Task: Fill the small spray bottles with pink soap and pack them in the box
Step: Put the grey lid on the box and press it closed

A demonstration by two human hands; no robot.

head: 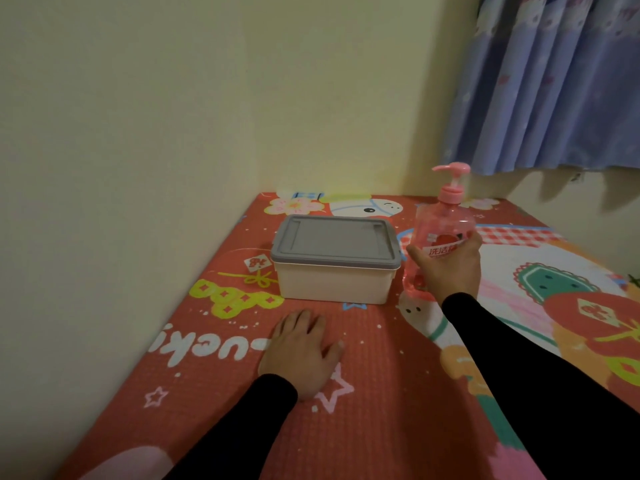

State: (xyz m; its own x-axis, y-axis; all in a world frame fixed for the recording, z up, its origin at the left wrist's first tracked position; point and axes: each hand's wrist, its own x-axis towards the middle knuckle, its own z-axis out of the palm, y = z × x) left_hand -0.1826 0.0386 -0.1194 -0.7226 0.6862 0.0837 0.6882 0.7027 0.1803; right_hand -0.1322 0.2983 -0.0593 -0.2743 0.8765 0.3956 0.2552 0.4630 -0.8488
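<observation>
i see a red cartoon-printed mat (363,410) in dim light; pale yellow walls (173,98) rise behind it, a blue patterned curtain (554,81) above its far right corner.

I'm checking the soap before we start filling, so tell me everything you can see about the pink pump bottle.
The pink pump bottle is clear pink plastic holding pink liquid, with an opaque pink pump head and collar on top, nozzle pointing left. A red and white label with Chinese characters sits on its front. It is upright, just right of the grey-lidded box, at or just above the red patterned mat. The right hand grips its middle.
</observation>
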